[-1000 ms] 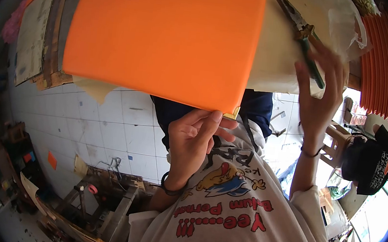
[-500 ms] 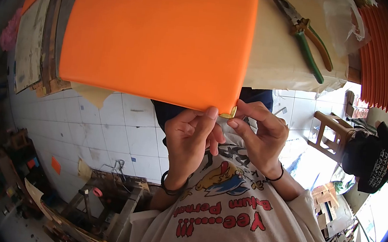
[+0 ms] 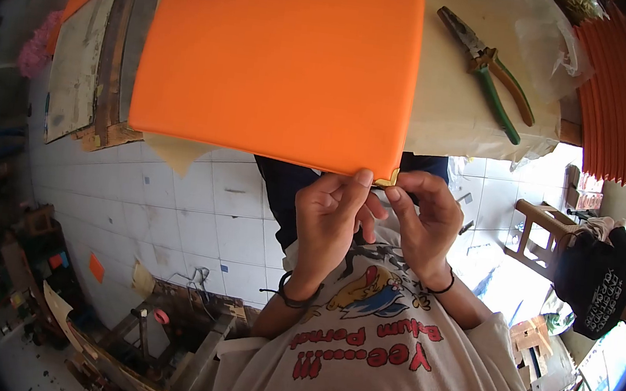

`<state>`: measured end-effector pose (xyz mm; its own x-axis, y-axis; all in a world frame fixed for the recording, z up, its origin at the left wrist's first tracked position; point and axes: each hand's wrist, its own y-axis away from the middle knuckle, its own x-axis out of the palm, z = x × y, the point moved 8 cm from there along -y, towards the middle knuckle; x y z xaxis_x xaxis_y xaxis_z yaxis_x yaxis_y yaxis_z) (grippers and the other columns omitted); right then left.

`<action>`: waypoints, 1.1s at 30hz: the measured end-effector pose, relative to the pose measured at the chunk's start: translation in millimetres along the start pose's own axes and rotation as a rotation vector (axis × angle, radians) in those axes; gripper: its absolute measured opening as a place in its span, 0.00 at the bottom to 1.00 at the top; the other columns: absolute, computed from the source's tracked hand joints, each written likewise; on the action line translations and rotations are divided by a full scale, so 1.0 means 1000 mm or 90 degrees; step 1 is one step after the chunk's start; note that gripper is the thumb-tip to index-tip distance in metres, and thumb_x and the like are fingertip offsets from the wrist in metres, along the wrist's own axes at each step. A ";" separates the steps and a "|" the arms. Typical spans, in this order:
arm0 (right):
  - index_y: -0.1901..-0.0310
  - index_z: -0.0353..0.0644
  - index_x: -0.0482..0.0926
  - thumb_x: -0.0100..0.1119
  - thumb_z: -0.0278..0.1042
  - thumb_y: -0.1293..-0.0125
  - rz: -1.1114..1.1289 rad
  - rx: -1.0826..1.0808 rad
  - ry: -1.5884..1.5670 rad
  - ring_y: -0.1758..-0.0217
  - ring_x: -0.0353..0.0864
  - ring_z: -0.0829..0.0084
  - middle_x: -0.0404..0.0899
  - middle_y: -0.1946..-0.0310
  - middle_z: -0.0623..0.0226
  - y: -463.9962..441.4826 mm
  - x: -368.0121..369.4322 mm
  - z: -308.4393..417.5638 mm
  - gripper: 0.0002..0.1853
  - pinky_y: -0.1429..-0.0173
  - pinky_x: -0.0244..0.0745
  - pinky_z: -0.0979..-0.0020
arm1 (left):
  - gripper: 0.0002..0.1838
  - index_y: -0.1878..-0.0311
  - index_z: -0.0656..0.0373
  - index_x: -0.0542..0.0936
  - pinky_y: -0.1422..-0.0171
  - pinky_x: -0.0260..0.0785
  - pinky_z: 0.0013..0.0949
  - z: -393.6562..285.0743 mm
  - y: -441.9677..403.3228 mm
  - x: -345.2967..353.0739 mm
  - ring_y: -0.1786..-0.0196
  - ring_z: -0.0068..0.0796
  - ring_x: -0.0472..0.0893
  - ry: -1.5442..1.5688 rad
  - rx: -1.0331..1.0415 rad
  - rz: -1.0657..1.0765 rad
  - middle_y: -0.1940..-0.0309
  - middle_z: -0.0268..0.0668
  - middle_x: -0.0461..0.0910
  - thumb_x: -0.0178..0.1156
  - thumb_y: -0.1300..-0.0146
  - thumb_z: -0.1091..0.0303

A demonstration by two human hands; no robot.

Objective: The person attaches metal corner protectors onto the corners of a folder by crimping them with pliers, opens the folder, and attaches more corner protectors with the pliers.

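A flat, smooth orange cover (image 3: 282,61) with rounded corners lies on the worktable, its near edge jutting out toward my body. A small gold metal corner piece (image 3: 388,180) sits at its near right corner. My left hand (image 3: 330,217) pinches the near edge just left of that corner, thumb on top and the other fingers curled below. At the metal corner itself, the thumb and index finger of my right hand (image 3: 431,213) close on the piece. Pliers (image 3: 489,69) with green and yellow handles rest on the table to the right of the cover.
Clear plastic (image 3: 557,49) and a stack of orange sheets (image 3: 621,99) stand at the right of the table (image 3: 452,126). Beyond are a wooden stool (image 3: 537,229) and another person in a black shirt (image 3: 593,281). A wooden frame with tools (image 3: 196,337) is at lower left.
The cover's left edge and near corner appear shifted right in view, and the table with the pliers sits slightly lower. Both hands stay at the corner; my right fingers are now closer around the metal piece.
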<state>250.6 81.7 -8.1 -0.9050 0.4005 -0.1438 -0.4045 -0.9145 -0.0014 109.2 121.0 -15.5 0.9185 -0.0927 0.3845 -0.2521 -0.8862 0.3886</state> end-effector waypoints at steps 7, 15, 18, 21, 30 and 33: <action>0.40 0.28 0.73 0.66 0.29 0.34 0.151 0.202 -0.234 0.58 0.82 0.78 0.85 0.61 0.64 -0.020 0.020 0.009 0.23 0.53 0.78 0.77 | 0.16 0.56 0.65 0.79 0.85 0.52 0.19 -0.028 -0.001 -0.023 0.88 0.13 0.65 -0.067 0.046 -0.081 0.81 0.36 0.77 0.52 0.24 0.59; 0.40 0.26 0.71 0.61 0.27 0.31 0.230 0.173 -0.226 0.64 0.80 0.80 0.83 0.61 0.63 -0.029 0.024 0.028 0.21 0.58 0.78 0.77 | 0.17 0.70 0.59 0.78 0.86 0.49 0.20 -0.050 -0.011 -0.067 0.88 0.14 0.60 -0.070 0.159 -0.203 0.86 0.27 0.66 0.57 0.28 0.56; 0.39 0.26 0.70 0.61 0.28 0.30 0.244 0.171 -0.230 0.64 0.79 0.81 0.82 0.59 0.62 -0.032 0.025 0.031 0.22 0.60 0.78 0.78 | 0.17 0.68 0.60 0.78 0.86 0.50 0.20 -0.051 0.000 -0.061 0.88 0.14 0.63 -0.061 0.179 -0.236 0.84 0.28 0.67 0.57 0.27 0.56; 0.38 0.25 0.69 0.61 0.28 0.30 0.271 0.170 -0.231 0.64 0.79 0.81 0.82 0.57 0.61 -0.039 0.030 0.031 0.24 0.60 0.78 0.78 | 0.17 0.65 0.61 0.79 0.86 0.53 0.19 -0.042 0.013 -0.068 0.87 0.16 0.68 -0.039 0.195 -0.284 0.83 0.30 0.71 0.56 0.27 0.56; 0.44 0.26 0.73 0.62 0.30 0.31 0.302 0.189 -0.129 0.66 0.80 0.81 0.85 0.62 0.62 -0.036 0.038 0.026 0.19 0.60 0.78 0.77 | 0.20 0.56 0.70 0.78 0.85 0.61 0.22 -0.029 0.030 -0.066 0.80 0.29 0.83 0.004 0.224 -0.303 0.67 0.44 0.84 0.52 0.25 0.57; 0.51 0.27 0.76 0.60 0.31 0.29 0.331 0.268 -0.123 0.68 0.80 0.81 0.85 0.66 0.63 -0.032 0.035 0.021 0.14 0.63 0.78 0.77 | 0.22 0.52 0.71 0.77 0.84 0.63 0.21 -0.021 0.022 -0.052 0.77 0.30 0.84 0.054 0.124 -0.201 0.65 0.46 0.85 0.51 0.24 0.56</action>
<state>229.4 126.1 7.7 -0.9866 -0.0443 0.1570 0.1058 -0.9062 0.4093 49.3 115.7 -9.1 0.9108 0.2303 0.3426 0.1100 -0.9353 0.3364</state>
